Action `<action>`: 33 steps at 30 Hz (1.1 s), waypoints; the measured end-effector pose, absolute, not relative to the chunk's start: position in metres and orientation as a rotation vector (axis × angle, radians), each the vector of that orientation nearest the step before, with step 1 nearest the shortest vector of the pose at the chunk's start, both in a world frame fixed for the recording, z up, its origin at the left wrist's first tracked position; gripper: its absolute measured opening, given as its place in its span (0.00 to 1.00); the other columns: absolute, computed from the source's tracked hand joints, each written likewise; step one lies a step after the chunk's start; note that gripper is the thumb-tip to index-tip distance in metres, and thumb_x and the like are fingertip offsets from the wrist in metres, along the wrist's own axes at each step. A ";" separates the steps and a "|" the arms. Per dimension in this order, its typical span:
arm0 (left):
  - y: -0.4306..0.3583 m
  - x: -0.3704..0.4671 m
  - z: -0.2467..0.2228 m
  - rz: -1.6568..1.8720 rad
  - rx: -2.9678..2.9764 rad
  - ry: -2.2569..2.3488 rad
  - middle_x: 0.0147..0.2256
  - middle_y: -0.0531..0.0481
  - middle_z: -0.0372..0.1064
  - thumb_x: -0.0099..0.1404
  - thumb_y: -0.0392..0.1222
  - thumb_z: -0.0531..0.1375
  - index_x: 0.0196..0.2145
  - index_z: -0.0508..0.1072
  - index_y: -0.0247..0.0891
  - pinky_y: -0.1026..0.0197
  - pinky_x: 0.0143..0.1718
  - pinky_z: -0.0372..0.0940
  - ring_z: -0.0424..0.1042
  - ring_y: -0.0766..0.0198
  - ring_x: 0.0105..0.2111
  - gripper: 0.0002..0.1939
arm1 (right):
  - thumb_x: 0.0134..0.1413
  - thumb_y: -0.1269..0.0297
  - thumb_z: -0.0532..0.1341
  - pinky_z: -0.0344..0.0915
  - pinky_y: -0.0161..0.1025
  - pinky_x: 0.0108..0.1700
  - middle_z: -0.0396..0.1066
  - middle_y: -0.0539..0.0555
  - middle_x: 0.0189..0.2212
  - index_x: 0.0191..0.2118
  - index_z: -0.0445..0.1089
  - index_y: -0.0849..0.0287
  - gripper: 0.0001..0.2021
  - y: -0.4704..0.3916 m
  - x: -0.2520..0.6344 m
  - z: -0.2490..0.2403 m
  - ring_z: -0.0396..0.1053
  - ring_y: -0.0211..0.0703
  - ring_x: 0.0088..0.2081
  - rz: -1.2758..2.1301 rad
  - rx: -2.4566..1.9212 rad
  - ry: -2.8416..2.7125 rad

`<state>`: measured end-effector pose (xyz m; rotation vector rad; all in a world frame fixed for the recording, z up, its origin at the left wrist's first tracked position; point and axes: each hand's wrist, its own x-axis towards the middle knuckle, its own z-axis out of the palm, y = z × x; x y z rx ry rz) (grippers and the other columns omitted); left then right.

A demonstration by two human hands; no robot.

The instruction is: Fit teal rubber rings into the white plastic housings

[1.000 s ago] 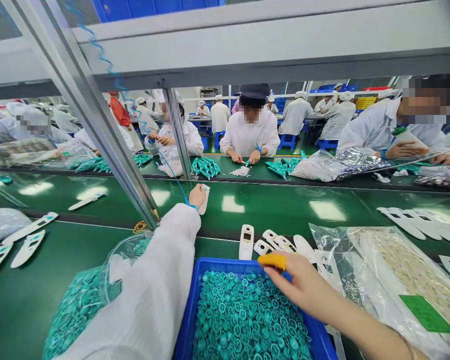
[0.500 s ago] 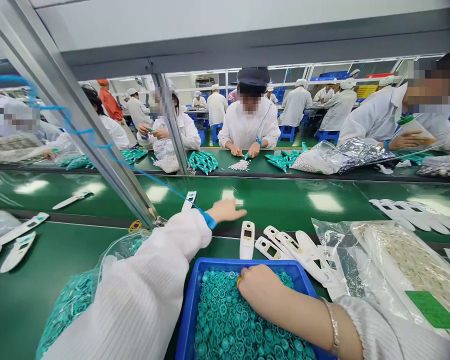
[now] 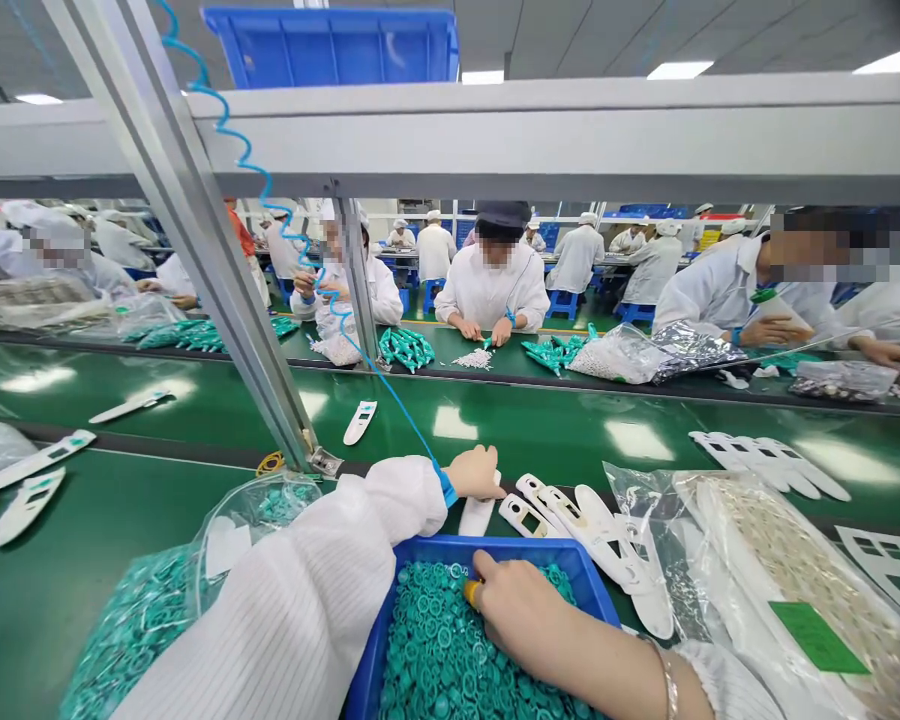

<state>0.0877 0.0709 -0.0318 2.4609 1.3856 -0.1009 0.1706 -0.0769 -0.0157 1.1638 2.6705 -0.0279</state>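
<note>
My left hand (image 3: 475,472), with a blue band at the wrist, is at the upper end of a white plastic casing (image 3: 477,515) just behind the blue tray (image 3: 412,548); its fingers are bent over the casing. My right hand (image 3: 511,600) is over the tray, fingers curled down at the small teal rings (image 3: 439,650) that fill it. Something yellow (image 3: 471,592) shows at its fingers; whatever the fingertips pinch is hidden. More white casings (image 3: 529,517) lie fanned out right of my left hand.
A bag of teal parts (image 3: 131,620) lies at left, a bag of pale parts (image 3: 780,560) at right. A metal post (image 3: 217,240) rises at left. Casings (image 3: 757,462) lie on the green belt (image 3: 495,410). People in white sit opposite, one (image 3: 495,280) with small parts.
The view has tilted up. My left hand has come down from over the belt to the casing behind the tray. My right hand stays at the rings. The lone casing on the belt has shifted left.
</note>
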 end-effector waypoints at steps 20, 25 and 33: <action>-0.083 0.034 0.065 0.849 1.281 0.673 0.44 0.46 0.69 0.54 0.28 0.52 0.52 0.59 0.40 0.67 0.32 0.64 0.72 0.64 0.36 0.27 | 0.55 0.66 0.59 0.64 0.35 0.26 0.69 0.51 0.28 0.35 0.65 0.56 0.02 -0.078 0.206 0.071 0.68 0.38 0.27 0.204 1.751 3.751; -0.111 0.035 0.062 0.994 1.143 0.673 0.36 0.50 0.69 0.55 0.32 0.58 0.50 0.64 0.42 0.69 0.32 0.61 0.68 0.68 0.32 0.24 | 0.53 0.65 0.60 0.64 0.39 0.29 0.66 0.52 0.29 0.38 0.62 0.55 0.06 -0.084 0.196 0.070 0.66 0.42 0.30 0.418 1.797 3.682; -0.109 0.044 0.056 1.149 0.988 0.644 0.22 0.56 0.59 0.60 0.55 0.57 0.37 0.65 0.37 0.69 0.24 0.54 0.59 0.72 0.22 0.17 | 0.53 0.64 0.59 0.64 0.36 0.25 0.61 0.49 0.28 0.35 0.59 0.54 0.07 -0.091 0.179 0.055 0.63 0.37 0.25 -0.490 2.096 3.707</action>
